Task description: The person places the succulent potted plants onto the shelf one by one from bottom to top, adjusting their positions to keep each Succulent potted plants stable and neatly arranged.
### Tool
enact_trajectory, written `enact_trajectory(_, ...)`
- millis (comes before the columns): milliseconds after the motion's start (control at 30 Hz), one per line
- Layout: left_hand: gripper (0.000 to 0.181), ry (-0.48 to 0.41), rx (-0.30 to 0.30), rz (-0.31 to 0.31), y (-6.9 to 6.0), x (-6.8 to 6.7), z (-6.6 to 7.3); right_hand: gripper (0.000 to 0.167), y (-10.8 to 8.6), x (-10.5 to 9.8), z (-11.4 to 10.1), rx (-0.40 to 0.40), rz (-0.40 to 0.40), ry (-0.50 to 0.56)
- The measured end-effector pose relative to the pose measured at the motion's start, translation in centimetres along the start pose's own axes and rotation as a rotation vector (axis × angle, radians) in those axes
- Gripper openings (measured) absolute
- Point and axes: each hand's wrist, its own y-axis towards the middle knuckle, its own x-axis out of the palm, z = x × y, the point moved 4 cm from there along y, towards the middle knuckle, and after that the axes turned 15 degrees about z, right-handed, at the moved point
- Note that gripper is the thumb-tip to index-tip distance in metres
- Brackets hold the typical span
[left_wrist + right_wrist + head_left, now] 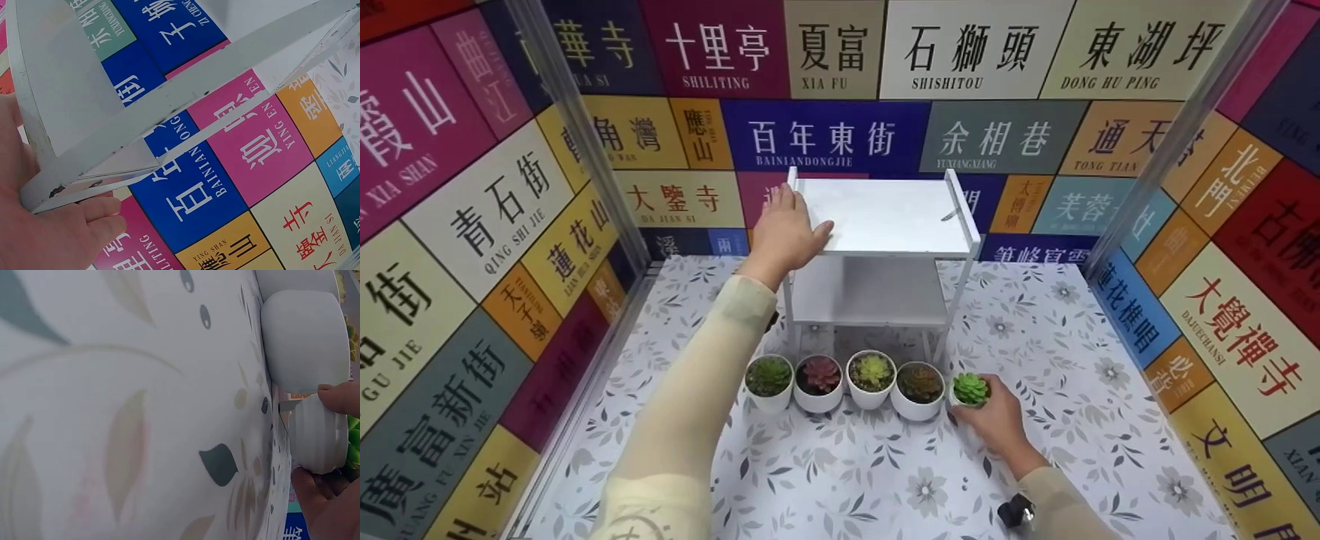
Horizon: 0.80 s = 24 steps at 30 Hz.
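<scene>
A white two-tier shelf [885, 289] stands on the floral cloth. My left hand [785, 229] grips its upper left side, thumb near the front edge; the left wrist view shows the fingers around the corner of the white frame [140, 109]. My right hand [997, 420] pinches a small ribbed white pot [318, 433] with a bright green succulent [971, 389], at the right end of a row of potted succulents. Beside it is a brownish succulent [919, 382], then a yellow-green one [872, 371], a red one [819, 373] and a dark green one [769, 375].
Floral cloth [840, 480] covers the table around the shelf and pots. Panels [825, 135] with coloured Chinese place-name signs enclose the back and both sides. The row of pots sits close in front of the shelf's legs.
</scene>
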Motion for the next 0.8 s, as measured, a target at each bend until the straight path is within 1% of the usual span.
enact_trajectory(100, 0.094, -0.003, -0.003, 0.005, -0.1, -0.1, -0.1, 0.071, 0.2, -0.2, -0.2, -0.004, -0.001, -0.010)
enact_trajectory(333, 0.094, -0.003, 0.003, 0.001, 0.0, 0.0, 0.0, 0.068, 0.5, -1.0, -1.0, -0.034, 0.034, -0.034)
enact_trajectory(600, 0.094, -0.010, -0.009, 0.008, 0.0, 0.1, -0.1, 0.071, 0.7, -1.8, -1.8, -0.031, 0.035, -0.039)
enact_trajectory(800, 0.095, -0.011, -0.008, 0.001, 0.0, 0.1, 0.0, 0.069, 1.0, -2.1, -2.3, -0.032, 0.057, -0.051)
